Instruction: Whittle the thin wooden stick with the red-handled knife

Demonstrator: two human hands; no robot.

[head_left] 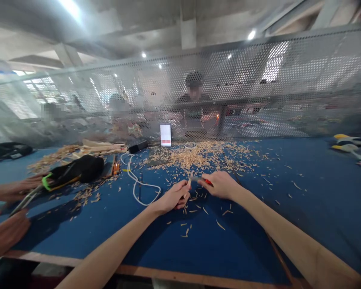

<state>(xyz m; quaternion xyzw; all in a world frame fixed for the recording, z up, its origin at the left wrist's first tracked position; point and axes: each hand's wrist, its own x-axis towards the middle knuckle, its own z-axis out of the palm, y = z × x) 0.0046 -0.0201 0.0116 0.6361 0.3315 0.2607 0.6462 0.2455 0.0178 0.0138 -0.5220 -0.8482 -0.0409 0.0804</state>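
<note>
Near the middle of the blue table, my left hand point(177, 196) is closed around a small pale piece of wood point(190, 180), whose tip points up and away. Just to its right, my right hand point(219, 184) grips a knife by its red handle point(208, 182). The grey blade point(196, 179) reaches left to the wood and seems to touch it, though blur hides the exact contact. Curled wood shavings point(192, 157) lie in a heap beyond both hands, and a few loose ones are scattered below them.
A phone point(165, 135) stands upright against the perforated metal screen point(243, 88). A white cable point(135, 180) loops left of my hands, near a black box point(138, 147). At far left, another person's hands point(9, 233) hold a black cloth item point(78, 168). Gloves point(349, 142) lie far right.
</note>
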